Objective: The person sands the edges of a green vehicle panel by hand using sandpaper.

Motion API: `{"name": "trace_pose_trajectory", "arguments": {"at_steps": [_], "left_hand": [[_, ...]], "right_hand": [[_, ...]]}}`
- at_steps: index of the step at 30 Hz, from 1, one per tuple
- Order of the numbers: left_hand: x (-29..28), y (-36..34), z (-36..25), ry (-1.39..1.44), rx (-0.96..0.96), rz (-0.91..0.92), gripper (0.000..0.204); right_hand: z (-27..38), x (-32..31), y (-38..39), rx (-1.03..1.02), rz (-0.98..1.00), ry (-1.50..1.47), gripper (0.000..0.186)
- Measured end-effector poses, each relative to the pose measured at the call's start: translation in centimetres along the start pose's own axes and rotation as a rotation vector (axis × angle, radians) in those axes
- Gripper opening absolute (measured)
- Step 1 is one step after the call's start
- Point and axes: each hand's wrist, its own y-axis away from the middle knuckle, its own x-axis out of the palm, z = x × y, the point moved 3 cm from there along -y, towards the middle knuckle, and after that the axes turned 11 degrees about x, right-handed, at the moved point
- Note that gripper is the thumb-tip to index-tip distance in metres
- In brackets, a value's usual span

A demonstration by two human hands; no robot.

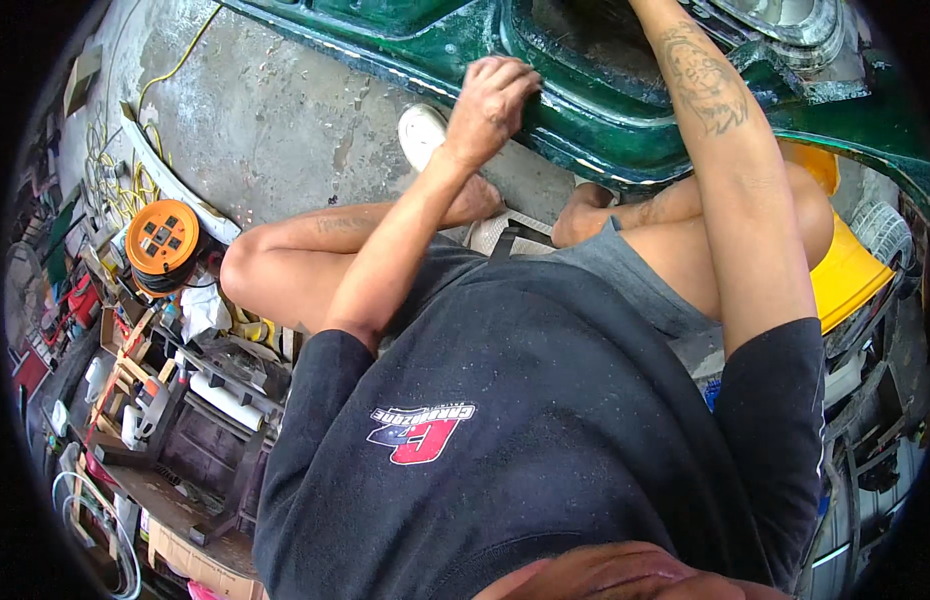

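A green car body panel point(625, 150) with worn paint and a chipped lower edge spans the top of the head view. My left hand point(493, 108) is against this lower edge, its fingers curled in. Anything inside those fingers is hidden from view. My right forearm point(710, 100) reaches up over the panel, beside its dark opening point(595, 40). The right hand itself lies beyond the top of the picture.
I sit cross-legged on the grey concrete floor point(275, 120). An orange cable reel point(163, 240) stands left of my knee, near a curved pale strip point(175, 180) and a yellow cord point(180, 60). Tools clutter the left. A yellow plastic piece point(850, 275) is at my right.
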Motion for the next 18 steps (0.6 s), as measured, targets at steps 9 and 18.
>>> {"name": "trace_pose_trajectory", "arguments": {"at_steps": [9, 18], "left_hand": [[0.8, -1.1, -1.0, 0.181, -0.071, 0.032, 0.036], [1.8, -2.3, -2.5, 0.236, -0.054, 0.01, 0.027]], "right_hand": [[0.3, -0.8, 0.0, 0.113, 0.123, -0.037, 0.04], [-1.8, -5.4, -1.6, 0.227, 0.467, 0.0, 0.066]]}}
